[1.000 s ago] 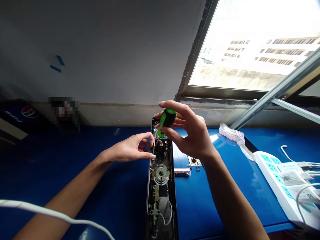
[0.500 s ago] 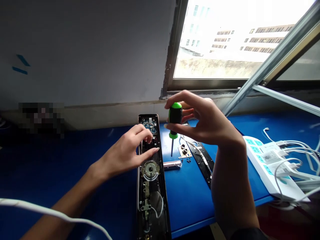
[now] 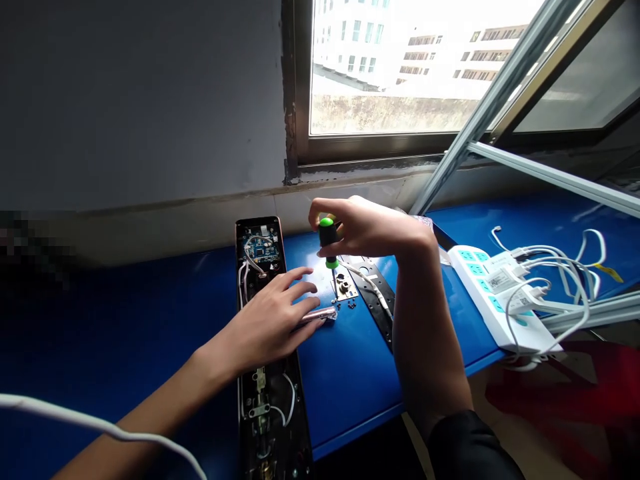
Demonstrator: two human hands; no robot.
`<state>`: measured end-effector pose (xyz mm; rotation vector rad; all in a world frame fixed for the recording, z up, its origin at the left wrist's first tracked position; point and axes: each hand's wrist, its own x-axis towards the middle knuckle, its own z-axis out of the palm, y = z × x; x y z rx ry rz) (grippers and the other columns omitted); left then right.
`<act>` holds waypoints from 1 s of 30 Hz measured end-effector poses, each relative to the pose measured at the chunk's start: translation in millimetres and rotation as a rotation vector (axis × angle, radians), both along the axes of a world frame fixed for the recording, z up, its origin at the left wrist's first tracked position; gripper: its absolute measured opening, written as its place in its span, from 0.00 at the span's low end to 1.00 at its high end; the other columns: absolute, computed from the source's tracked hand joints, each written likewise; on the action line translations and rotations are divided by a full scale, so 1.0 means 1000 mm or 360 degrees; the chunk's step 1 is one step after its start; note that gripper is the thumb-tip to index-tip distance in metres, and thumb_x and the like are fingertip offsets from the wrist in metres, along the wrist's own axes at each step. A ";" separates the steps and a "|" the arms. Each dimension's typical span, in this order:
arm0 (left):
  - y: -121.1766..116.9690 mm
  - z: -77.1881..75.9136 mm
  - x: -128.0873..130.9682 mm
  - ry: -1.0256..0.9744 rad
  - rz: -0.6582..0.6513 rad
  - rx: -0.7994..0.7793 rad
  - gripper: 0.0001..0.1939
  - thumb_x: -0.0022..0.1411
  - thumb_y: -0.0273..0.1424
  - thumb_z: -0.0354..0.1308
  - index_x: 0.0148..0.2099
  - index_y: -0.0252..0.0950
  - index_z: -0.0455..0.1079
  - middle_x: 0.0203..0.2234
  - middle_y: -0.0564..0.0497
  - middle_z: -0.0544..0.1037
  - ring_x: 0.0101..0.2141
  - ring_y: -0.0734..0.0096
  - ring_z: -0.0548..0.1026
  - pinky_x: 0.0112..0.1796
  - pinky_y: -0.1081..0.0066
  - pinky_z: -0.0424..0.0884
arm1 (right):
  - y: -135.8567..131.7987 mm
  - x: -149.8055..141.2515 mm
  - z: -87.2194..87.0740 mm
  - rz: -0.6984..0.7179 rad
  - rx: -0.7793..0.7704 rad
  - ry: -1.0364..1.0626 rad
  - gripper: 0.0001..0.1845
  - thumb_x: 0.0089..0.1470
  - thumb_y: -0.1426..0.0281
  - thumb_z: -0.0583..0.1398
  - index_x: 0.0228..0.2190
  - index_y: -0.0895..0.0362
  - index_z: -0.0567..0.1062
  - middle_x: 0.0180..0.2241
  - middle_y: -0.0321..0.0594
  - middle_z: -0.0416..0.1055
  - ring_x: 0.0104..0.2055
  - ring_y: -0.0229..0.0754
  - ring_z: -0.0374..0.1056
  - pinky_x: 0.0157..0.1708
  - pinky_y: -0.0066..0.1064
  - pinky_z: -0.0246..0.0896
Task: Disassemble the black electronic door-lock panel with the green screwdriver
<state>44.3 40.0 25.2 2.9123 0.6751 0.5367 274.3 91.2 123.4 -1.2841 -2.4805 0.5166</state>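
My right hand (image 3: 360,227) grips a short screwdriver (image 3: 329,232) with a black and green handle. Its shaft points down, the tip close to small loose screws (image 3: 351,305) beside a tan plate with a black part (image 3: 345,287). My left hand (image 3: 283,310) is open, fingers spread, reaching across a long black housing (image 3: 300,427). Its fingertips are over or beside a pinkish wrapped cylinder (image 3: 327,314); whether they touch it I cannot tell. Inside the housing show a blue circuit board (image 3: 263,248), white wires and metal lock parts; the hand covers its middle.
A black perforated plate (image 3: 377,310) with a white cable lies right of the screws. Further right are a white power strip (image 3: 483,293) with plugged-in adapters and a metal frame (image 3: 530,167). Another white cable (image 3: 125,430) crosses the lower left. Wall and window stand behind.
My left hand has moved right from above the housing toward the pinkish cylinder, its fingers spreading. My right hand has lowered the screwdriver to the loose screws. The view has shifted right.
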 end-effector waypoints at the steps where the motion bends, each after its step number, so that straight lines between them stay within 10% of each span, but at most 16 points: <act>1: 0.000 0.000 0.000 -0.0009 0.0001 -0.0008 0.12 0.73 0.34 0.55 0.52 0.37 0.77 0.49 0.42 0.80 0.64 0.45 0.66 0.60 0.45 0.71 | 0.001 0.000 0.000 0.0000 0.0001 0.0008 0.18 0.51 0.71 0.71 0.42 0.52 0.72 0.29 0.30 0.72 0.21 0.30 0.60 0.20 0.27 0.54; 30: 0.007 0.043 -0.066 -0.0334 0.0372 -0.0673 0.09 0.71 0.33 0.60 0.47 0.37 0.81 0.38 0.51 0.84 0.36 0.70 0.80 0.38 0.70 0.74 | -0.028 -0.048 0.017 0.0001 0.0298 0.1328 0.19 0.55 0.63 0.70 0.44 0.52 0.70 0.35 0.33 0.72 0.35 0.40 0.77 0.32 0.32 0.80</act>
